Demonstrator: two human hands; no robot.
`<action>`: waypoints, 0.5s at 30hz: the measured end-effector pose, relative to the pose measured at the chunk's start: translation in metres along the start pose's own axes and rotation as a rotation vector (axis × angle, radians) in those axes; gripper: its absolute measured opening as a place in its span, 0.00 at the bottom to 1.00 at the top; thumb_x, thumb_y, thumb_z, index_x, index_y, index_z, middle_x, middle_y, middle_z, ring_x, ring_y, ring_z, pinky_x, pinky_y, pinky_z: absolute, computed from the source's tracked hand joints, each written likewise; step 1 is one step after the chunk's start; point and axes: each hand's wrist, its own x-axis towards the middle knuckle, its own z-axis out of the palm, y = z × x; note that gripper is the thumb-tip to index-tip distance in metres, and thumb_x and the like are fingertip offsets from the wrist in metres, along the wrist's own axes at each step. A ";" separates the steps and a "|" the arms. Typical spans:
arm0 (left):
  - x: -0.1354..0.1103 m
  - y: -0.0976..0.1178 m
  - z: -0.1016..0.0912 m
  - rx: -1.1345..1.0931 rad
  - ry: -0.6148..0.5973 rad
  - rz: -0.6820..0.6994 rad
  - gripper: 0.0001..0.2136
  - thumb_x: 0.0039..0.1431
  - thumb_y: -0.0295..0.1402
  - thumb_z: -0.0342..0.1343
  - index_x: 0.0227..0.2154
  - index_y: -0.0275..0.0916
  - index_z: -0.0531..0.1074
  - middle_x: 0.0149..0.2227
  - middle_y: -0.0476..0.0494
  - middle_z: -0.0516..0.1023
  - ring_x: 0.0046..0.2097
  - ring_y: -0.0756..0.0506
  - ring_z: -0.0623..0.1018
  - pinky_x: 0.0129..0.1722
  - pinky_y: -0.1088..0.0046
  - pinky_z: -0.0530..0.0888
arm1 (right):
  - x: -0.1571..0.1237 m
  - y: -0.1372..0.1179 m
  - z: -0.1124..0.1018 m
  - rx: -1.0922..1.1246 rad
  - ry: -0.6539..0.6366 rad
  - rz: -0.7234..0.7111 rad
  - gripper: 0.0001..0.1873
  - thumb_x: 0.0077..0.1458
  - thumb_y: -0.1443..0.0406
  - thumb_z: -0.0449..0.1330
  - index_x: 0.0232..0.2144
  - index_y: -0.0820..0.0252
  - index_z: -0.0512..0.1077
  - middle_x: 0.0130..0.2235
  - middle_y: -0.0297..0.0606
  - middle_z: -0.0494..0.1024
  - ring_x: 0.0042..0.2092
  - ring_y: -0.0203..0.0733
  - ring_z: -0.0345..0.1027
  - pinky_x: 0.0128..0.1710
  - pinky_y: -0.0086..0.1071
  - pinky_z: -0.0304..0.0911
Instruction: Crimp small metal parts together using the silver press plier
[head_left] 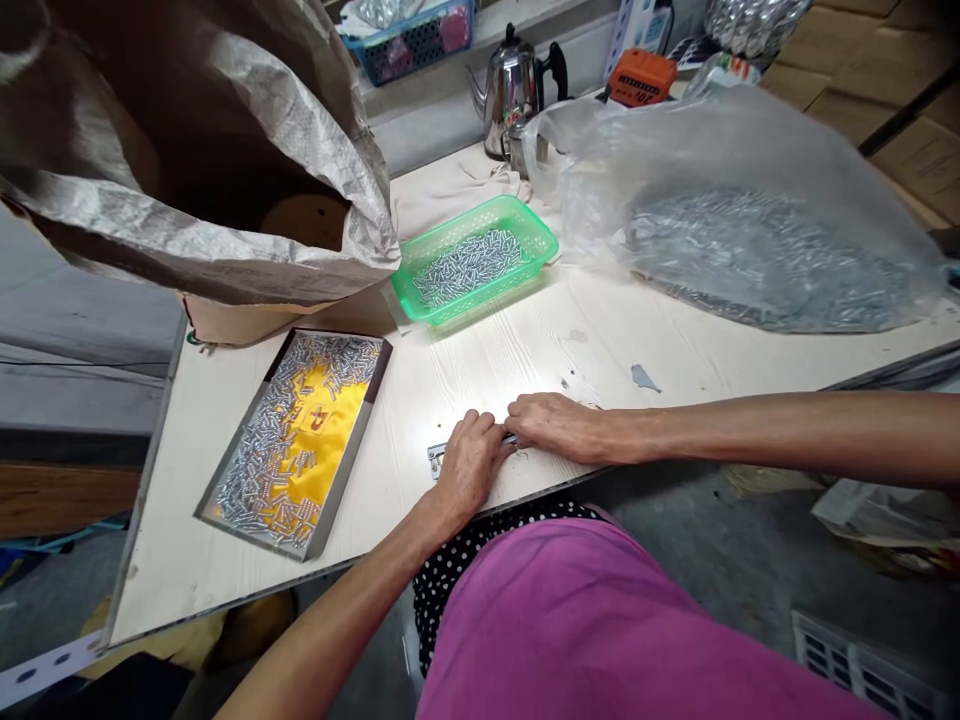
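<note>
Near the table's front edge, my left hand (471,458) is closed over a small flat metal piece (435,458), whose left end with holes sticks out past the fingers. My right hand (553,425) is closed at the right end of that piece, its fingertips beside my left hand. What the right fingers pinch is mostly hidden. Left of my hands lies a shallow box (352,440) with yellow cloth (330,430) and many small silvery metal pins (255,450). Behind it, a green plastic basket (536,262) holds more of the pins.
A large woven sack (285,270) stands open at the back left. A clear plastic bag (720,150) full of metal pieces lies at the back right. Behind are a steel kettle (510,90), an orange battery pack (641,77) and a blue basket (420,50). A grey scrap (643,377) lies on the table (480,370).
</note>
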 end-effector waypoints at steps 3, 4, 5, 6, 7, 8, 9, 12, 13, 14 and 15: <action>0.001 -0.002 0.001 0.000 0.008 0.007 0.08 0.64 0.35 0.55 0.34 0.36 0.73 0.34 0.44 0.72 0.41 0.43 0.69 0.41 0.66 0.69 | 0.002 0.001 0.004 0.009 0.002 -0.015 0.08 0.62 0.71 0.55 0.35 0.65 0.74 0.35 0.42 0.76 0.38 0.43 0.67 0.36 0.33 0.59; 0.001 -0.002 0.001 0.008 0.007 0.007 0.08 0.64 0.35 0.55 0.34 0.36 0.73 0.35 0.44 0.72 0.41 0.43 0.69 0.41 0.66 0.70 | 0.002 0.001 0.004 0.013 0.003 -0.017 0.08 0.62 0.71 0.55 0.35 0.65 0.74 0.35 0.42 0.76 0.38 0.42 0.67 0.36 0.33 0.59; 0.001 -0.002 0.001 0.023 0.010 0.001 0.08 0.64 0.35 0.55 0.33 0.36 0.73 0.35 0.44 0.72 0.41 0.43 0.69 0.41 0.65 0.70 | 0.001 0.001 0.003 0.011 0.007 -0.013 0.07 0.62 0.71 0.55 0.35 0.65 0.74 0.35 0.42 0.76 0.38 0.42 0.66 0.37 0.34 0.59; 0.001 -0.002 0.001 0.042 0.019 -0.009 0.08 0.64 0.36 0.55 0.34 0.35 0.73 0.36 0.43 0.73 0.41 0.42 0.70 0.42 0.65 0.71 | 0.001 0.001 0.002 0.003 0.021 -0.006 0.06 0.61 0.71 0.56 0.35 0.66 0.74 0.35 0.43 0.75 0.38 0.43 0.66 0.37 0.34 0.60; 0.000 -0.002 0.001 0.064 0.038 -0.021 0.09 0.63 0.37 0.56 0.36 0.35 0.73 0.37 0.42 0.73 0.42 0.41 0.70 0.42 0.63 0.72 | 0.000 0.002 0.000 -0.003 0.046 0.001 0.05 0.60 0.70 0.58 0.37 0.66 0.74 0.36 0.44 0.75 0.39 0.44 0.65 0.38 0.34 0.60; -0.002 -0.002 0.003 0.083 0.068 -0.036 0.11 0.62 0.38 0.57 0.41 0.34 0.72 0.39 0.40 0.74 0.43 0.40 0.71 0.43 0.62 0.72 | -0.002 0.003 -0.001 -0.004 0.079 0.004 0.07 0.59 0.68 0.60 0.40 0.67 0.74 0.38 0.45 0.74 0.41 0.45 0.65 0.38 0.35 0.61; -0.005 -0.001 0.006 0.099 0.114 -0.053 0.16 0.61 0.39 0.58 0.46 0.32 0.70 0.42 0.38 0.74 0.45 0.39 0.72 0.44 0.60 0.73 | -0.003 0.005 -0.003 0.003 0.113 -0.002 0.12 0.57 0.66 0.62 0.43 0.67 0.73 0.40 0.47 0.74 0.43 0.46 0.64 0.39 0.36 0.61; -0.022 0.007 0.021 0.135 0.284 -0.075 0.26 0.62 0.38 0.57 0.58 0.29 0.60 0.55 0.29 0.70 0.56 0.34 0.69 0.53 0.54 0.71 | -0.007 0.013 -0.007 0.039 0.170 -0.071 0.32 0.50 0.56 0.69 0.51 0.69 0.68 0.46 0.51 0.71 0.46 0.50 0.62 0.44 0.41 0.62; -0.030 0.011 0.028 0.146 0.325 -0.067 0.27 0.63 0.37 0.56 0.60 0.29 0.57 0.59 0.27 0.66 0.61 0.33 0.66 0.56 0.53 0.69 | -0.007 0.014 -0.008 0.044 0.170 -0.090 0.35 0.48 0.53 0.69 0.52 0.70 0.67 0.47 0.52 0.71 0.47 0.51 0.62 0.45 0.42 0.62; -0.038 0.016 0.034 0.157 0.351 -0.054 0.28 0.64 0.35 0.54 0.62 0.29 0.54 0.62 0.26 0.63 0.64 0.33 0.61 0.59 0.52 0.67 | -0.008 0.016 -0.009 0.046 0.168 -0.100 0.35 0.49 0.51 0.67 0.51 0.70 0.67 0.47 0.52 0.71 0.47 0.51 0.62 0.45 0.42 0.61; -0.046 0.022 0.041 0.165 0.360 -0.039 0.28 0.65 0.34 0.53 0.63 0.29 0.52 0.64 0.26 0.60 0.67 0.33 0.57 0.61 0.52 0.65 | -0.008 0.016 -0.010 0.047 0.166 -0.101 0.33 0.53 0.50 0.65 0.51 0.70 0.67 0.47 0.52 0.71 0.47 0.51 0.62 0.45 0.42 0.61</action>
